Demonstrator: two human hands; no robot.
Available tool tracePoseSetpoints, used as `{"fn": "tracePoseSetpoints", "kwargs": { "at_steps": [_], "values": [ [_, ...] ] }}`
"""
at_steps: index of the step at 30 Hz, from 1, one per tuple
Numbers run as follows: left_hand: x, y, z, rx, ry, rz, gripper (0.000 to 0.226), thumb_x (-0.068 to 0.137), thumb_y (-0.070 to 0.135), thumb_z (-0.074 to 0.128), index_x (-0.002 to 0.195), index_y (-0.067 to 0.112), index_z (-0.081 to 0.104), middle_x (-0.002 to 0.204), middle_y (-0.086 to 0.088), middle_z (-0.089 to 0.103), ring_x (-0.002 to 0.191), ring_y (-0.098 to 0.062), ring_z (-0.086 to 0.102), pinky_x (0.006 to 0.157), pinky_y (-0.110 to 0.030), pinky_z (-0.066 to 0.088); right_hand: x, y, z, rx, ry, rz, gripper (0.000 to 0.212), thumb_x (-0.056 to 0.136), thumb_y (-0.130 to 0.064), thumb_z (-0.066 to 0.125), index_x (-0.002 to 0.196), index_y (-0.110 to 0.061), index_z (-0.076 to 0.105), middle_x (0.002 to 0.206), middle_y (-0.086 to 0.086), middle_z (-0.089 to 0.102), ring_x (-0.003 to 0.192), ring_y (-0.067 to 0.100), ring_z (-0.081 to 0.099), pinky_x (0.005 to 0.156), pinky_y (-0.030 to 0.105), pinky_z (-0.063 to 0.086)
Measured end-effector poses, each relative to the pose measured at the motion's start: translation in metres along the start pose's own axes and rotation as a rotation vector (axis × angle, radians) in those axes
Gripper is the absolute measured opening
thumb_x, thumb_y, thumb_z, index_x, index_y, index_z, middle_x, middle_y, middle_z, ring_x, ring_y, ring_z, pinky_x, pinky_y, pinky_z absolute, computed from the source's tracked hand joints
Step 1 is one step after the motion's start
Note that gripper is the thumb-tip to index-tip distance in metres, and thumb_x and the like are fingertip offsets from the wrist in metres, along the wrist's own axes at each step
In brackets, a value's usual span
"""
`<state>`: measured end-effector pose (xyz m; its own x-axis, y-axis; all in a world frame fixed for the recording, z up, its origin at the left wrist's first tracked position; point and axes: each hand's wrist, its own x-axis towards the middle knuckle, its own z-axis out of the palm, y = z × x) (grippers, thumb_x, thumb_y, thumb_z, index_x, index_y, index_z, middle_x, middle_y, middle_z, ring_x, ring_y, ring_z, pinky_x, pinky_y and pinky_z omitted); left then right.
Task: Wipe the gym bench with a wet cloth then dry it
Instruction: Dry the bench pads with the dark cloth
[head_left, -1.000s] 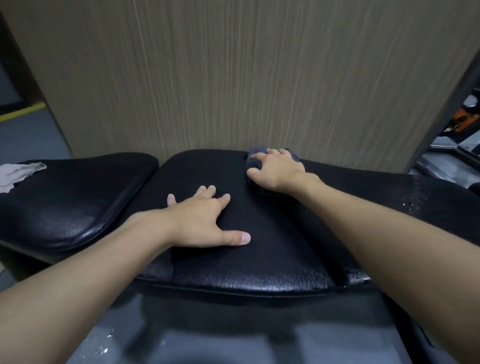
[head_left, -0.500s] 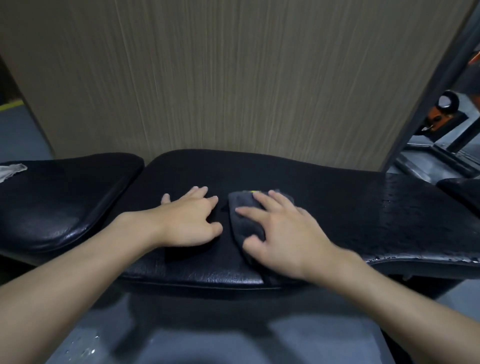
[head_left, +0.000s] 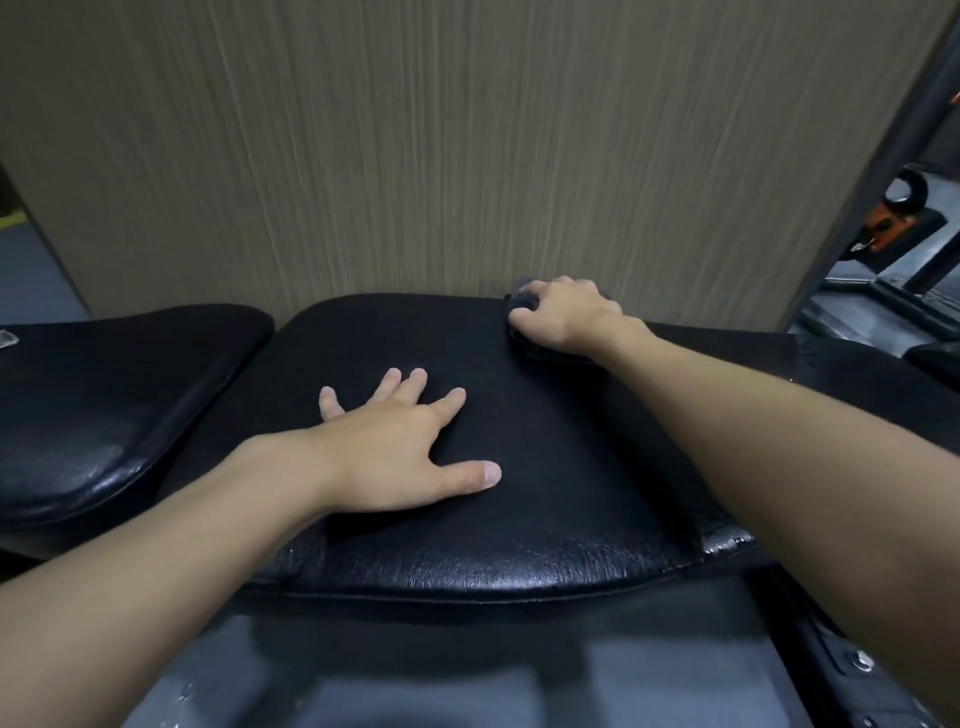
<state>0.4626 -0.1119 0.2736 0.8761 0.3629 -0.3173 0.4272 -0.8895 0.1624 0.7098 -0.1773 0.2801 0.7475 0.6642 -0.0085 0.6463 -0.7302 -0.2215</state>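
The black padded gym bench (head_left: 561, 467) runs across the view in front of a wood-grain wall. My left hand (head_left: 400, 447) lies flat on the pad's middle, fingers spread. At the pad's far edge, my right hand (head_left: 563, 314) covers a dark grey cloth (head_left: 522, 303) and curls its fingers over it. Only the cloth's left end and a strip under my wrist show. The near rim of the pad glistens.
A second black pad (head_left: 114, 410) adjoins on the left, with a scrap of pale cloth (head_left: 8, 339) at the frame's left edge. Gym equipment with an orange part (head_left: 883, 223) stands at the right. Grey floor (head_left: 467, 675) lies below the bench.
My right hand has swept the cloth from the pad's near middle to the far edge. My left thumb has spread outward, and the hand stays in place.
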Motion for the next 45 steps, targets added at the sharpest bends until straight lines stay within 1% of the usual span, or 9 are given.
{"fn": "tracePoseSetpoints", "kwargs": {
  "at_steps": [7,12,15,18,22,29,38,42,45],
  "values": [
    [0.001,0.002,-0.004,-0.007,0.008,-0.002,0.101,0.073,0.087,0.037,0.155,0.039,0.002,0.164,-0.002,-0.013,0.150,-0.021,-0.017,0.111,-0.071,-0.003,-0.134,0.002,0.007,-0.065,0.032,-0.179,0.058,0.088,-0.051,0.043,0.146,-0.041,0.039,0.161,-0.002,0.025,0.150,0.025,0.013,0.114,0.053,0.028],
    [-0.001,0.005,-0.009,0.016,-0.014,0.000,0.098,0.078,0.083,0.039,0.156,0.035,0.002,0.164,-0.003,-0.013,0.149,-0.023,-0.018,0.112,-0.070,-0.001,-0.231,0.009,0.005,-0.072,0.026,-0.261,0.078,0.072,-0.059,0.018,0.147,-0.047,0.034,0.163,-0.009,0.020,0.152,0.018,0.008,0.118,0.045,0.025],
    [-0.003,0.015,-0.014,0.083,0.024,0.109,0.088,0.087,0.071,0.045,0.156,0.026,0.014,0.165,0.003,-0.007,0.150,-0.015,-0.013,0.117,-0.063,0.004,-0.231,0.010,0.004,-0.054,0.021,-0.247,0.078,0.071,-0.060,0.018,0.146,-0.049,0.034,0.163,-0.012,0.019,0.152,0.015,0.007,0.118,0.044,0.025],
    [0.001,0.032,-0.013,0.067,0.014,0.151,0.088,0.088,0.069,0.046,0.156,0.022,0.016,0.165,0.001,0.001,0.151,-0.015,-0.001,0.119,-0.055,0.011,-0.188,0.014,0.000,-0.042,0.006,-0.204,0.063,0.084,-0.057,0.038,0.147,-0.047,0.036,0.163,-0.009,0.020,0.151,0.018,0.009,0.118,0.047,0.025],
    [0.004,0.045,-0.007,0.073,-0.008,0.112,0.101,0.078,0.081,0.045,0.156,0.027,0.010,0.165,-0.003,-0.001,0.152,-0.021,-0.004,0.116,-0.063,0.008,-0.106,0.030,-0.003,-0.016,0.008,-0.101,0.059,0.087,-0.055,0.046,0.145,-0.045,0.039,0.162,-0.004,0.024,0.150,0.025,0.014,0.114,0.057,0.027],
    [0.011,0.047,-0.011,0.027,-0.031,0.083,0.105,0.072,0.082,0.052,0.156,0.034,0.009,0.165,-0.001,-0.002,0.151,-0.020,-0.005,0.114,-0.068,0.007,-0.018,0.047,-0.015,0.027,-0.021,0.094,0.060,0.085,-0.056,0.038,0.143,-0.041,0.042,0.147,0.005,0.043,0.138,0.034,0.031,0.106,0.057,0.035],
    [0.011,0.048,-0.012,0.011,-0.015,0.074,0.110,0.069,0.084,0.053,0.156,0.033,0.010,0.165,-0.002,-0.001,0.151,-0.022,-0.004,0.112,-0.070,0.010,-0.149,0.045,-0.002,-0.047,0.046,-0.116,0.058,0.087,-0.053,0.041,0.144,-0.042,0.041,0.161,-0.004,0.026,0.150,0.024,0.014,0.112,0.054,0.030],
    [0.010,0.049,-0.012,0.026,-0.026,0.066,0.108,0.072,0.083,0.052,0.156,0.031,0.009,0.165,-0.003,-0.003,0.151,-0.023,-0.006,0.113,-0.069,0.009,-0.233,0.044,0.001,-0.071,0.073,-0.170,0.078,0.071,-0.060,0.019,0.146,-0.046,0.037,0.163,-0.010,0.021,0.152,0.019,0.010,0.117,0.047,0.028],
    [0.009,0.054,-0.016,0.037,-0.014,0.114,0.102,0.077,0.076,0.055,0.156,0.027,0.015,0.165,0.001,0.000,0.151,-0.018,-0.007,0.116,-0.064,0.010,-0.250,0.047,0.000,-0.068,0.047,-0.165,0.084,0.066,-0.061,0.014,0.147,-0.049,0.033,0.164,-0.012,0.017,0.152,0.016,0.004,0.118,0.046,0.024]
  ]
}}
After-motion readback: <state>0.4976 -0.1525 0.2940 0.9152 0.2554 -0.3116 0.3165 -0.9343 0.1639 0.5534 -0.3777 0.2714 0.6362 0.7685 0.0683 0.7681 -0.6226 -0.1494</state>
